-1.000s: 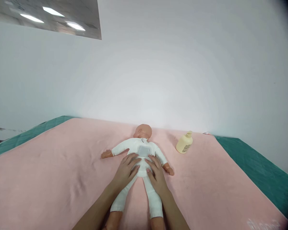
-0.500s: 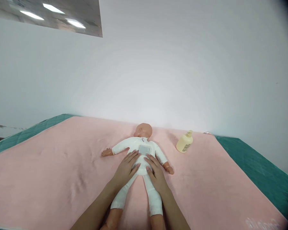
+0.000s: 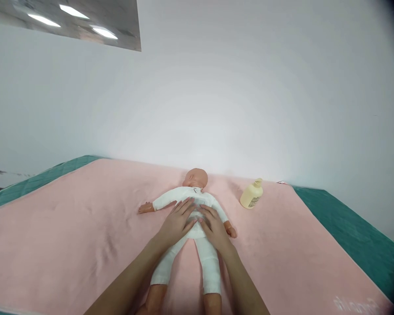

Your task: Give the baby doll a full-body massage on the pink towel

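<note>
A baby doll (image 3: 203,258) with a white cloth body lies on a pink blanket (image 3: 68,245), its back up and its head turned to the left. Flat on the left side of the doll's back rests my left hand (image 3: 177,222), fingers stretched out. My right hand (image 3: 214,225) lies on the right side of the back, its fingers also extended. Between and under my fingertips shows part of a pale grey patch (image 3: 199,201) on the doll's back; the rest of it is covered. Neither hand grips anything.
A pale yellow pump-type bottle (image 3: 251,194) stands on the blanket to the right of the doll's head. Green padding (image 3: 344,223) shows past the blanket's edges. Behind the bed rises a white wall (image 3: 236,96), with a reflective panel (image 3: 85,22) at upper left.
Both hands have slid up the doll's back towards its head, so my fingers now cover much of the grey patch. Doll and bottle stay where they were.
</note>
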The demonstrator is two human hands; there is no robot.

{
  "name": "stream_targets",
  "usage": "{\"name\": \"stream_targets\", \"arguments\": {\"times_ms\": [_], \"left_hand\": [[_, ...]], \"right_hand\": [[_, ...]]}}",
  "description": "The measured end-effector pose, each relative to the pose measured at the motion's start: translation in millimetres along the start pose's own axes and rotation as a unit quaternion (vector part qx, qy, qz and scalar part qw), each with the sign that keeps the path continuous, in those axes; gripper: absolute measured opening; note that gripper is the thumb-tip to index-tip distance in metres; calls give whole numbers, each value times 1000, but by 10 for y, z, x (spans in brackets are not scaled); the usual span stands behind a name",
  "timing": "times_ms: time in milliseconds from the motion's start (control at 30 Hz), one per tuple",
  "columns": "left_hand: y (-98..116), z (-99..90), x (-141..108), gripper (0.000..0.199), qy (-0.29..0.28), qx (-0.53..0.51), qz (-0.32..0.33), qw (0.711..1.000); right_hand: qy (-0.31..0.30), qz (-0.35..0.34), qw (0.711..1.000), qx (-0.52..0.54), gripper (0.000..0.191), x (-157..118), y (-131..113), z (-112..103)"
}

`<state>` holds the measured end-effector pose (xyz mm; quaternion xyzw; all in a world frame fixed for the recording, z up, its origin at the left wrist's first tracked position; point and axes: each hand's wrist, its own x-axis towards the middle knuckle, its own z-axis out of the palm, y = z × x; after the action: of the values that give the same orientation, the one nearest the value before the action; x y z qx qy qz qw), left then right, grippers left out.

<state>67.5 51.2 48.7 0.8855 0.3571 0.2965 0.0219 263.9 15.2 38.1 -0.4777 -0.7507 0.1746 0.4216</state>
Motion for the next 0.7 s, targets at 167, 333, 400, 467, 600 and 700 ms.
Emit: {"name": "stream_targets", "arguments": {"times_ms": [167,333,400,467,600,700], "left_hand": [[-142,17,341,38,-1,2,9,1000],[-237,71,388,29,6,1,10,1000],[-247,115,338,30,9,1,8,1000],[-247,153,298,29,10,-2,5,1000],[-250,192,284,28,11,-13,-4,1000],[-265,214,289,29,11,-19,-7,1000]], "right_hand": [[54,-36,998,-2,27,363,132,8],[84,-50,995,10,26,480,232,119],[90,-40,995,19,25,451,243,172],[90,-27,995,23,25,420,242,206],[72,-9,997,23,26,408,233,208],[60,-3,998,21,26,421,231,195]]}}
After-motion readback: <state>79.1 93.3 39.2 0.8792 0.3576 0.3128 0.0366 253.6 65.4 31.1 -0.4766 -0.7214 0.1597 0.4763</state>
